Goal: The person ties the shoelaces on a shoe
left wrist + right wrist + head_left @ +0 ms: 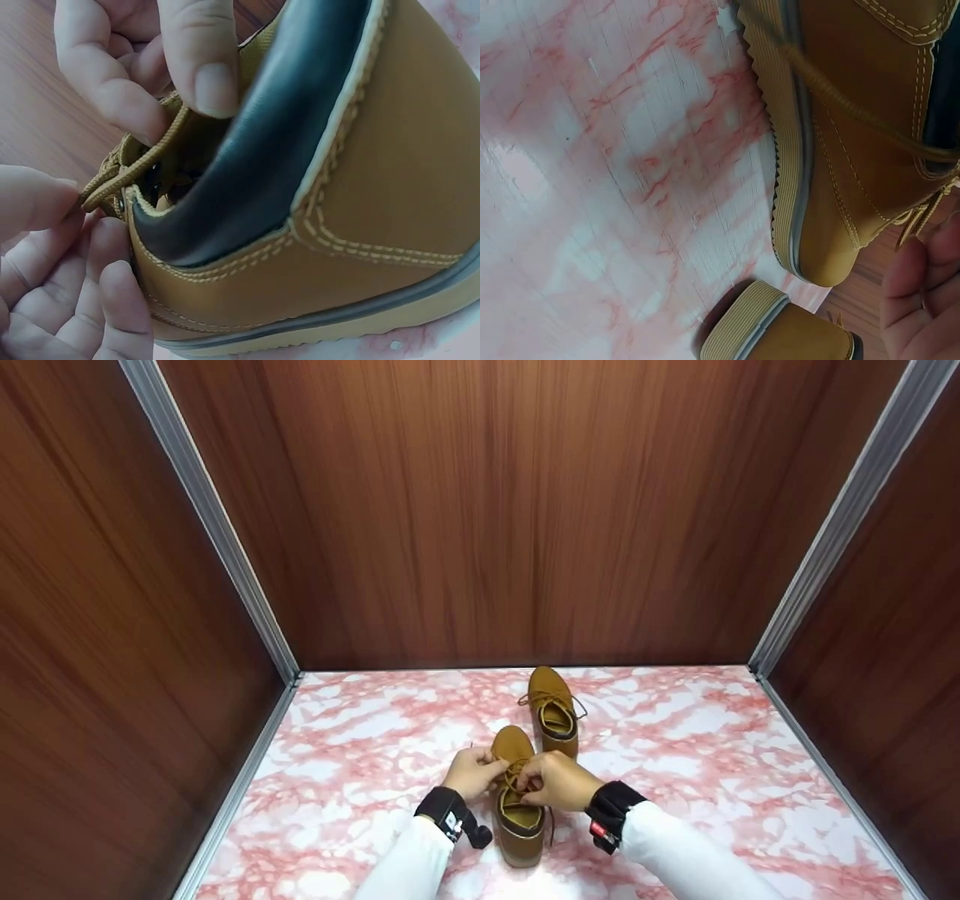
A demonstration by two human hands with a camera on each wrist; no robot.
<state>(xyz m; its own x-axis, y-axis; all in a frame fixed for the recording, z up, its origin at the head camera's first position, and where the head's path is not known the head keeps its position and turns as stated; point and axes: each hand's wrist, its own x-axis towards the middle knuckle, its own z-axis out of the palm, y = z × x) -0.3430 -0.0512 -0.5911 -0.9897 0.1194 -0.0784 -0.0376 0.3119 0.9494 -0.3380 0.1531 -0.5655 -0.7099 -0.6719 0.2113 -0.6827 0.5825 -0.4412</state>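
Note:
A tan lace-up shoe (512,741) with a dark padded collar (225,187) stands upright on the pink-and-white surface, toe pointing away from me. My left hand (472,774) is at the left side of its lacing. Between thumb and finger it pinches a doubled yellow-brown shoelace (146,161). From the right, over the shoe's opening, reaches my right hand (561,781). Its curled thumb and forefinger pinch the lace near the tongue, partly hidden by the fingers. In the right wrist view, a loose length of lace (840,97) hangs across the shoe's side.
A matching tan shoe (550,684) stands farther back and slightly right, its lace ends spread to both sides. Brown wood-grain panels (480,525) with grey metal edge strips (225,532) enclose the marbled surface (360,750) at the back and sides.

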